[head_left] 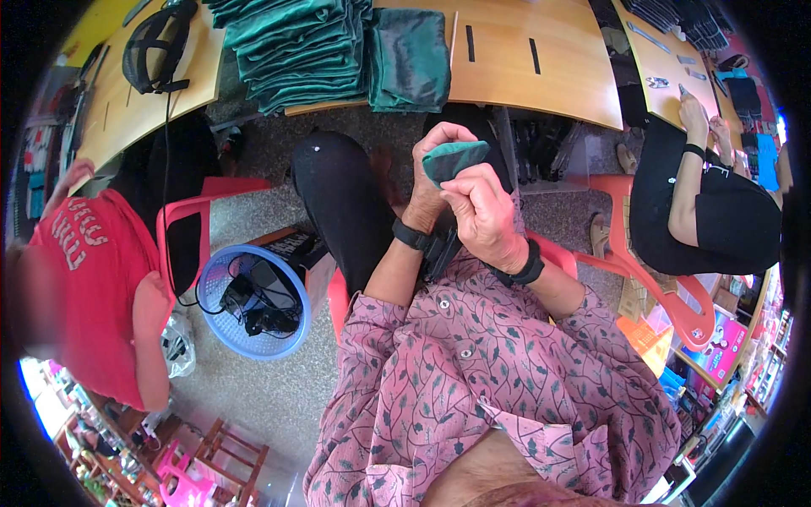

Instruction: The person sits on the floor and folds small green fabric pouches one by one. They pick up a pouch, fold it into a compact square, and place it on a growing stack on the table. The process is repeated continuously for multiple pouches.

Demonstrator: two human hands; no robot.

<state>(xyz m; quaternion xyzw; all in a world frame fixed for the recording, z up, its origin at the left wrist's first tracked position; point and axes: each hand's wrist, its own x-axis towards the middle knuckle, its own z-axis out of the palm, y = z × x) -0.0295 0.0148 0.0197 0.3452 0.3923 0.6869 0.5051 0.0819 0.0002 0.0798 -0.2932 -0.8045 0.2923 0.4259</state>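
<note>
A small folded piece of dark green cloth (457,158) is held up over my lap, between both hands. My left hand (428,188) is wrapped round it from the far left side, with the fingers bent over its top. At the cloth's lower edge my right hand (490,221) is closed, thumb and fingertips pinched together on it. The inside of the grip is partly hidden. Beyond my hands, folded green cloths of the same colour lie in a tall stack (296,55), with a lower pile (411,59) to its right.
The wooden table (541,63) has its near edge in front of my knees. A blue basket (297,338) with black devices and cables stands on the floor at left. A person in red (101,287) sits left; another in black (726,211) sits right. Red chairs (646,275) stand nearby.
</note>
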